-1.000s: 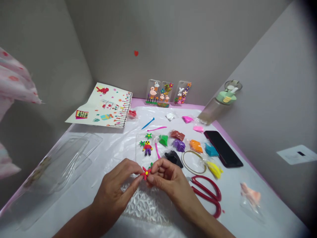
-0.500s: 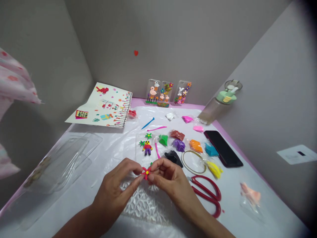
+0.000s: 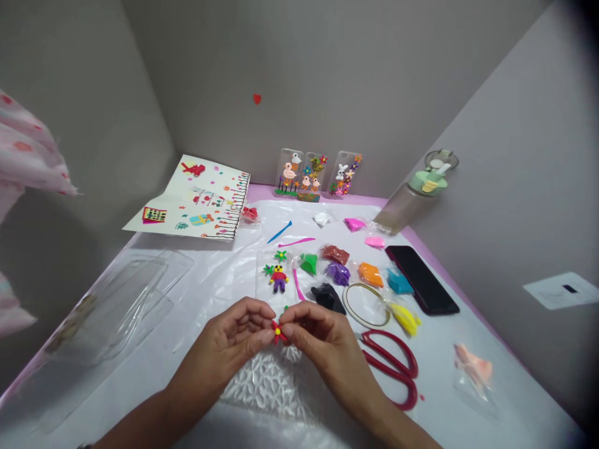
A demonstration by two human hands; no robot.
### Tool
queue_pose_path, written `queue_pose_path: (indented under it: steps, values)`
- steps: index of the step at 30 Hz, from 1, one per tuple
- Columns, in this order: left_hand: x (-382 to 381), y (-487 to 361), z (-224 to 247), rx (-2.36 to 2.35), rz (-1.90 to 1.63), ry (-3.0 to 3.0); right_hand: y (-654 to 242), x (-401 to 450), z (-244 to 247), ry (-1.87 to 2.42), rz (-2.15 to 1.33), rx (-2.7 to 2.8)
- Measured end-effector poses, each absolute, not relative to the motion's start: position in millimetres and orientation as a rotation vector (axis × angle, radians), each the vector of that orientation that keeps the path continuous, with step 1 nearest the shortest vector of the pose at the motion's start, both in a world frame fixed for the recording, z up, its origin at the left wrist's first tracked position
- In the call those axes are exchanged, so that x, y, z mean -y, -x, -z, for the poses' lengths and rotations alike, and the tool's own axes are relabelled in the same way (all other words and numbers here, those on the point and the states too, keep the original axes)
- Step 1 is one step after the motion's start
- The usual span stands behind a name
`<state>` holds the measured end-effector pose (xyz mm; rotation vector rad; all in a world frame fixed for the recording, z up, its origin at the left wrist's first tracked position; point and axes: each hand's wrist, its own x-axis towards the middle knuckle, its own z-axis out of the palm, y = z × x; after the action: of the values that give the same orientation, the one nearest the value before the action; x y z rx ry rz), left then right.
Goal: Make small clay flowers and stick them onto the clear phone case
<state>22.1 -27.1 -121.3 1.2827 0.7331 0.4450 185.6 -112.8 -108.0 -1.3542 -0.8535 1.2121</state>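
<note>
A small red clay flower [image 3: 277, 332] with a yellow centre is pinched between both hands. My left hand [image 3: 236, 337] closes thumb and fingertips on its left petals. From the other side, my right hand [image 3: 316, 340] grips it the same way, covering some petals. Just beyond the hands lies a clear phone case [image 3: 264, 290] bearing a clay figure [image 3: 279, 279] in a red top and purple trousers, with green clay flowers [image 3: 281, 256] near it. Beneath my hands is a clear textured sheet [image 3: 271, 386].
Bagged clay in several colours, such as purple [image 3: 338, 273] and orange [image 3: 370, 274], lies ahead on the right. Red-handled scissors [image 3: 393, 365], a bangle [image 3: 367, 305], a phone [image 3: 421, 280] and a bottle [image 3: 407, 202] are at right. Clear cases [image 3: 126, 299] lie left; decorated cases [image 3: 290, 173] stand behind.
My left fingers have shifted their hold, curling closer behind the flower. The flower has turned and sits slightly lower, with fewer petals showing.
</note>
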Motion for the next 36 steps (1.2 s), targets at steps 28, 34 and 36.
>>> queue_pose_path:
  steps: [28,34,36]
  values:
    - [25.1,-19.8,116.4,-0.552,-0.344,-1.138,-192.9,111.1,110.7,1.248,-1.33,0.788]
    - [24.7,-19.6,116.0,-0.569,-0.345,-1.14,-192.4,111.8,107.6,1.26,-1.342,0.796]
    - [24.7,-19.8,115.6,-0.566,-0.34,-1.139,-192.0,111.9,107.8,1.254,-1.354,0.789]
